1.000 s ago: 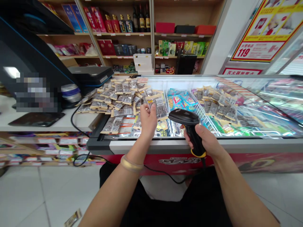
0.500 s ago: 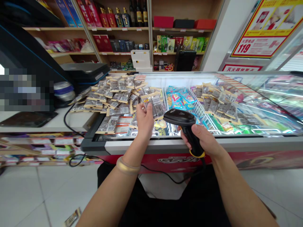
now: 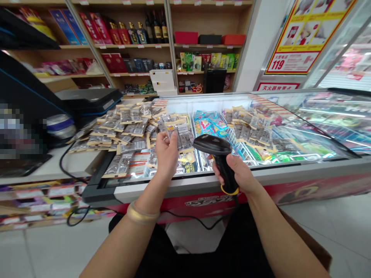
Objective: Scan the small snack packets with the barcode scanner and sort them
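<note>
Pinching a clear-and-tan packet (image 3: 183, 135) between thumb and curled fingers, the left hand (image 3: 167, 152) is holding it over the glass top of a chest freezer (image 3: 174, 186), just beside a big heap of similar packets (image 3: 135, 129). The right hand (image 3: 236, 173) is wrapping around the grip of a black barcode scanner (image 3: 213, 146), thumb and fingers closing on the handle, and the scanner's head is pointing left, near the packet. A gold-coloured bracelet (image 3: 140, 213) is circling the left wrist, while a black cable (image 3: 199, 223) is looping in front of the freezer.

The heap is covering the freezer's left end and reaching onto the white table (image 3: 87, 161) beside it. A smaller heap (image 3: 251, 125) is lying farther right on the glass, and blue packs (image 3: 211, 123) and white wire baskets (image 3: 242, 150) are showing between the two. Behind, wooden shelves (image 3: 130, 45) are carrying bottles (image 3: 157, 31), boxes and bagged goods. A yellow, red and white poster (image 3: 304, 42) reading 119 is hanging at the right, and pale tiles (image 3: 321, 216) are covering the floor.
</note>
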Tool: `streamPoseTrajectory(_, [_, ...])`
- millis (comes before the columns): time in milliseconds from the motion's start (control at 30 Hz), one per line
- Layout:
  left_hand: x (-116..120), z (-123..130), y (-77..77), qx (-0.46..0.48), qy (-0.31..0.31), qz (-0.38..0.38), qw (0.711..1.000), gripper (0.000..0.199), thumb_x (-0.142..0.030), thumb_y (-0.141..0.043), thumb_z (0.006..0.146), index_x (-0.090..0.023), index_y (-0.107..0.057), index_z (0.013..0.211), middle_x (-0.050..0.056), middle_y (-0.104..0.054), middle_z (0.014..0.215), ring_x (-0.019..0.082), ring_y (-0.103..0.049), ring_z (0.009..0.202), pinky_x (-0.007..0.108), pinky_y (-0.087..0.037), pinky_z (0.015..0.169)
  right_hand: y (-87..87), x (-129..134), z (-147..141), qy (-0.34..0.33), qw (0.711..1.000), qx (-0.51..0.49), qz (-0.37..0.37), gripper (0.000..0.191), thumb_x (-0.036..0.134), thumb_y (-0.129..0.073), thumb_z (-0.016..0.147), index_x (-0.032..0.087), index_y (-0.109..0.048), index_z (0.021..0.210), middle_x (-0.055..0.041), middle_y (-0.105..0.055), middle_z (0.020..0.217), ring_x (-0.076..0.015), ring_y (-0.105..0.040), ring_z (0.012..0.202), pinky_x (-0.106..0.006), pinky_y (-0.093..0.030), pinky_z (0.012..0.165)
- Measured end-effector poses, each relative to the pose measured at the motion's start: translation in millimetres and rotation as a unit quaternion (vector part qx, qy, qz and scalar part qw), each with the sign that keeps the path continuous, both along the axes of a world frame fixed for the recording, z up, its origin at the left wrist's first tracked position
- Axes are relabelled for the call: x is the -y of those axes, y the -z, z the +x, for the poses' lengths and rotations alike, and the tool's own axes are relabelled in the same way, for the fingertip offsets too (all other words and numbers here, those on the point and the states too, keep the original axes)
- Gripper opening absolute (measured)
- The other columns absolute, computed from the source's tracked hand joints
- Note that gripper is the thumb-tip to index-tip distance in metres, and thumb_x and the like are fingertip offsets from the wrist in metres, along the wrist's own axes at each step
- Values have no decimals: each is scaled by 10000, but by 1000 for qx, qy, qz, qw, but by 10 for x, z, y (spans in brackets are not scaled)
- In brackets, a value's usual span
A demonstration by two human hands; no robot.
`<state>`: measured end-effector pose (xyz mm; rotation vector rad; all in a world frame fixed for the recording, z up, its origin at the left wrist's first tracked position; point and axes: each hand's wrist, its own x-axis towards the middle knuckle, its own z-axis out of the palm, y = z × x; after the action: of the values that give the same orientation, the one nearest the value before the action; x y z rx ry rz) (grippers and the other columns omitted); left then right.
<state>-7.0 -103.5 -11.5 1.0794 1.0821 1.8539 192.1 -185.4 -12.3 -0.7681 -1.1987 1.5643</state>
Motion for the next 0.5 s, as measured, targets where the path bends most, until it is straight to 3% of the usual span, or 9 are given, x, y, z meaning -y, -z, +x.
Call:
streamPoseTrajectory(100, [-115, 237, -212, -2, 32, 6, 999, 379, -472, -759, 819, -235, -467, 860, -92, -507, 606, 79, -490, 543, 208, -412, 587, -68, -37, 191, 56, 998, -30, 12, 648, 764, -706, 756, 164, -657, 997, 12, -577, 664, -86, -504, 454, -204, -422, 399])
streamPoseTrajectory(267, [-433, 938, -456, -15, 109, -13, 994, 269, -349, -673, 899, -237, -435, 846, -86, -497, 642, 93, -505, 576, 219, -407, 615, -151, -157, 826, 167, 985, -22, 38, 655, 779, -699, 747, 174, -659, 997, 9, -566, 669, -99, -492, 466, -224, -429, 396])
streamPoseTrajectory(367, [-604, 1359, -450, -45, 105, -50, 992, 220, -267, -621, 921, -234, -426, 823, -87, -472, 628, 97, -481, 571, 222, -388, 611, -151, -184, 1188, 203, 978, -14, 42, 665, 793, -672, 762, 183, -660, 1026, 2, -576, 676, -111, -496, 476, -235, -429, 400])
streamPoseTrajectory(500, [-783, 1753, -295, -70, 76, -104, 989, 155, -238, -601, 918, -233, -454, 872, -64, -534, 675, 121, -533, 624, 241, -407, 631, -118, -164, 1433, 251, 967, -30, 38, 646, 780, -687, 759, 183, -659, 1006, 13, -567, 662, -104, -491, 467, -230, -413, 395])
